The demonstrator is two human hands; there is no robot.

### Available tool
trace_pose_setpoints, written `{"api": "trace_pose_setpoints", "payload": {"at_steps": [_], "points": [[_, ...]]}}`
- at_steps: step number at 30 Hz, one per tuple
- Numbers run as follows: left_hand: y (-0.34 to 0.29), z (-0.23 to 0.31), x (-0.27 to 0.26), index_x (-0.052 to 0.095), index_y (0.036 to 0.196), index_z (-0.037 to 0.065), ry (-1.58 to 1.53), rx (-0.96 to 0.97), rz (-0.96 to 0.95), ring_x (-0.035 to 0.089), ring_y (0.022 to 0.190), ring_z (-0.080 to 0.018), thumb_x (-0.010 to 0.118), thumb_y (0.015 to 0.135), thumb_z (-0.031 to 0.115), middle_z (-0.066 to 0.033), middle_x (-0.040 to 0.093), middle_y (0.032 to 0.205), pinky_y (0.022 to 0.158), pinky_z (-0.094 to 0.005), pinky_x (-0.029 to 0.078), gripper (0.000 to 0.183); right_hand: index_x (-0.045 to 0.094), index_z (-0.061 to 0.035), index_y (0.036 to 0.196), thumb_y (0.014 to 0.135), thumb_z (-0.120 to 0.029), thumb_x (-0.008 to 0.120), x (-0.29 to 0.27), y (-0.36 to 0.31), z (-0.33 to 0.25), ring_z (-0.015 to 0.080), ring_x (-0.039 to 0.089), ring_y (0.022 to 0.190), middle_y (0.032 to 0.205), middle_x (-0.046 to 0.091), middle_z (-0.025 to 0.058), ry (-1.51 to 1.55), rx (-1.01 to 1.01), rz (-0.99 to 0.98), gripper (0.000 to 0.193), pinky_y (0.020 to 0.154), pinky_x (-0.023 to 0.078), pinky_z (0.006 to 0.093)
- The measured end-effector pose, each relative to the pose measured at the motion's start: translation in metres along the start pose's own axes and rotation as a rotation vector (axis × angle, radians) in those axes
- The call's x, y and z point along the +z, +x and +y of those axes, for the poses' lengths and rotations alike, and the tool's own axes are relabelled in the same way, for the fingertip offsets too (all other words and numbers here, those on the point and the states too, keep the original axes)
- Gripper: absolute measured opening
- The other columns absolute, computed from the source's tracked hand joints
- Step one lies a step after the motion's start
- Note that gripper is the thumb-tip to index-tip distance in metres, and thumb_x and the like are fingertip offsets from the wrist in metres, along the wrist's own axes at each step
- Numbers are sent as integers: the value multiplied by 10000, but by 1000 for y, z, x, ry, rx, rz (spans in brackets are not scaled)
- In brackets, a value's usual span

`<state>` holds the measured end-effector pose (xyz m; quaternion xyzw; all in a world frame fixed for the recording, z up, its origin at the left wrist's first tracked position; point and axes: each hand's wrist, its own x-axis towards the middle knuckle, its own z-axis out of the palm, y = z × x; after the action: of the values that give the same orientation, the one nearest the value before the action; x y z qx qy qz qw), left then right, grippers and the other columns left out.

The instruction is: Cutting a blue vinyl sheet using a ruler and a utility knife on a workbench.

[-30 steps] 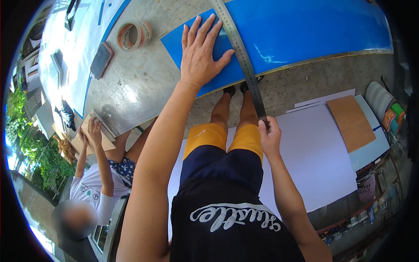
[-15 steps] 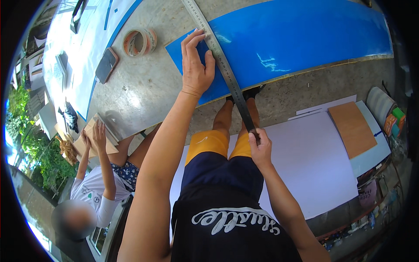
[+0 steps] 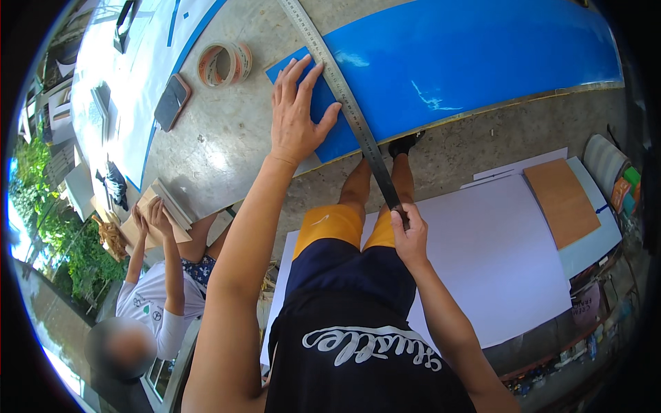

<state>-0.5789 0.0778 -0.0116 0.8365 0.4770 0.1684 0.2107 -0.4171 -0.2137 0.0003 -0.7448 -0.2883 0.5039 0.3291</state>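
A long metal ruler (image 3: 342, 91) lies slanted across the left part of a glossy blue sheet (image 3: 468, 55) on the table. Its near end sticks out past the table edge, where my right hand (image 3: 411, 235) is closed around it. My left hand (image 3: 295, 117) rests with fingers spread over the left corner of the sheet. The thumb of that hand points at the ruler's left edge; whether it touches is hard to tell.
Left of my hand on the grey table (image 3: 206, 148) are a tape roll (image 3: 225, 65) and a phone (image 3: 172, 102). A co-worker (image 3: 162, 286) sits at the left holding flat boards (image 3: 162, 213). A large white sheet (image 3: 496, 255) and a brown board (image 3: 561, 203) lie at the right.
My left hand has shifted left and nearer to me, its fingers now more spread. The ruler's far end has swung slightly left. My right hand keeps its hold.
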Motion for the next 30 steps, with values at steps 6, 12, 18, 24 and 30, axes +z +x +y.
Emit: {"api": "trace_pose_setpoints", "payload": {"at_steps": [6, 12, 18, 24, 30], "points": [[0, 1, 6, 479, 1469, 112, 86, 21, -39, 348, 1467, -365, 763, 837, 366, -106, 442, 1532, 1240, -534, 227, 738, 619, -6, 1051, 1000, -191, 647, 5, -2, 5, 292, 680, 809, 886, 687, 148, -24, 35, 1, 194, 740, 528, 376], [-6, -7, 10, 473, 1393, 62, -60, -15, 63, 426, 1403, -393, 736, 860, 209, -161, 469, 1489, 1187, -511, 330, 613, 619, 3, 1055, 998, -173, 644, 12, -7, 1, 329, 679, 807, 887, 679, 165, -41, -39, -2, 187, 731, 529, 383], [-7, -10, 9, 448, 1312, 27, -200, -41, 140, 496, 1320, -395, 641, 888, 58, -224, 494, 1429, 1128, -472, 392, 467, 619, 20, 1058, 981, -115, 652, 22, -15, -13, 360, 678, 802, 898, 676, 187, -133, -168, 88, 159, 718, 533, 398], [-6, -17, 9, 448, 1316, 28, -214, -6, 201, 503, 1302, -416, 608, 883, 43, -202, 489, 1426, 1091, -476, 440, 462, 622, 35, 1046, 982, -93, 642, 26, -19, -22, 355, 674, 807, 902, 672, 188, -233, -226, 98, 145, 721, 532, 392], [-2, -10, 5, 464, 1398, 56, -145, -7, 76, 436, 1402, -378, 667, 871, 136, -151, 472, 1492, 1178, -504, 351, 570, 630, 15, 1054, 990, -135, 648, 24, -12, -16, 324, 672, 803, 881, 675, 166, -107, -85, 102, 165, 732, 528, 376]]}}
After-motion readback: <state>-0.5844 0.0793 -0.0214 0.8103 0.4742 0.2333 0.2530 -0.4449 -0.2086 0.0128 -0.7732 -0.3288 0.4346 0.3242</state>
